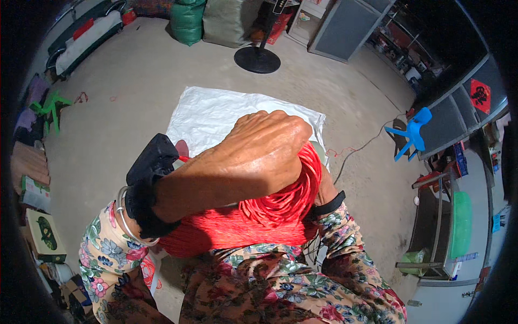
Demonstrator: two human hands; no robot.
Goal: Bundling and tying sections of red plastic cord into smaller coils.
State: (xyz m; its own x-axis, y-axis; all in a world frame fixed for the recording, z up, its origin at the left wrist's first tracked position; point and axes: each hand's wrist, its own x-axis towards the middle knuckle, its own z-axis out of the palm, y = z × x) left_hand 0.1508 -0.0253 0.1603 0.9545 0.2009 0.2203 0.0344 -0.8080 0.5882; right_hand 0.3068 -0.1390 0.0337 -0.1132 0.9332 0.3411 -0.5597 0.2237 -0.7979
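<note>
My left hand (pixel 270 143) is raised in the middle of the view, back of the hand up, closed into a fist. Its curled fingers face away, so what they hold is hidden. Right beneath it hangs a looped coil of red cord (pixel 283 202). My right hand (pixel 326 189) shows only in part at the coil's right side, its fingers hidden behind the loops. A thick bundle of straight red strands (pixel 216 232) lies across my lap, under the left forearm. Beyond my hands, a white sheet (pixel 210 110) is spread on the floor.
A black fan base (pixel 257 60) stands ahead, near a green sack (pixel 187 24) and a grey sack (pixel 226 21). To the right are a blue stool (pixel 414 132), a cable (pixel 359 144) on the floor and a metal-framed rack (pixel 440 227). Books (pixel 46 235) lie at the left.
</note>
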